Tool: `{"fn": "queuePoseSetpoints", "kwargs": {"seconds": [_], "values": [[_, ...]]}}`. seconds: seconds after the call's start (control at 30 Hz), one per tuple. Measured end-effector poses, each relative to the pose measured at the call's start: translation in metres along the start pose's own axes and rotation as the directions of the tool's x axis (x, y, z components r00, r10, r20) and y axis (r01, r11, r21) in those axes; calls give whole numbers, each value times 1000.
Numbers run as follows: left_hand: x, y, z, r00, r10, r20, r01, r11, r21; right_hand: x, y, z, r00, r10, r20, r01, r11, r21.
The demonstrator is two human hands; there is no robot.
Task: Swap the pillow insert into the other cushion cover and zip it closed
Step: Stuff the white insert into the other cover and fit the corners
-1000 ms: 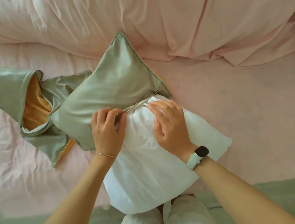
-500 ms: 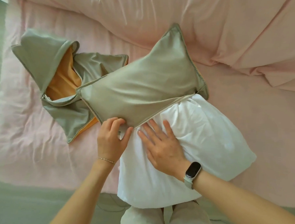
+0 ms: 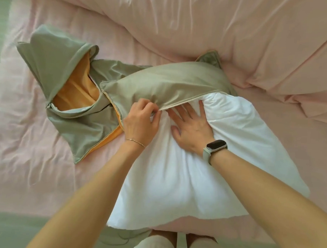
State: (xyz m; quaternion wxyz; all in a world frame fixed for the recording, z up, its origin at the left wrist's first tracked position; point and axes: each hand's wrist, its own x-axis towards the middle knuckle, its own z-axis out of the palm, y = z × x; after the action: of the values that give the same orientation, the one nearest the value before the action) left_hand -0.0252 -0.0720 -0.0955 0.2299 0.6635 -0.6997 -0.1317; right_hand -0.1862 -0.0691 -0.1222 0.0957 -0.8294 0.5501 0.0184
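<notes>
In the head view, the plump white pillow insert (image 3: pixel 194 174) is lying on the pink bed sheet (image 3: pixel 26 155) with its long axis running from about seven o'clock up to one o'clock, its top end sitting just inside the mouth of the sage-green satin cushion cover (image 3: pixel 160 86). The left hand (image 3: pixel 140 121) is pinching the cover's piped opening edge at eleven o'clock of the insert's middle, while the right hand (image 3: pixel 192 130), fingers spread flat, is pressing the insert toward twelve o'clock. The second, empty green cover with orange lining (image 3: pixel 66 93) is lying at nine o'clock, well clear of both hands.

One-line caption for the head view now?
Left hand pinches green cover edge; right hand presses white insert inward.
</notes>
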Motion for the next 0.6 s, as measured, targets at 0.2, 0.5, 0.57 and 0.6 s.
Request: {"fn": "queuePoseSetpoints", "kwargs": {"seconds": [0.2, 0.5, 0.57, 0.6], "values": [[-40, 2, -17, 990, 8, 137, 19, 981, -195, -6, -1, -1, 991, 27, 129, -38, 996, 83], [-106, -8, -21, 972, -25, 235, 27, 1000, -6, -128, -13, -35, 977, -83, -198, 169, 865, 472], [-111, -7, -21, 975, -4, 221, 7, 1000, -14, -120, -5, -54, 931, 59, -360, 131, 867, 481], [-111, -7, -21, 975, 1, 221, 3, 1000, -16, -109, 3, -60, 901, 121, -417, 79, 898, 432]]}}
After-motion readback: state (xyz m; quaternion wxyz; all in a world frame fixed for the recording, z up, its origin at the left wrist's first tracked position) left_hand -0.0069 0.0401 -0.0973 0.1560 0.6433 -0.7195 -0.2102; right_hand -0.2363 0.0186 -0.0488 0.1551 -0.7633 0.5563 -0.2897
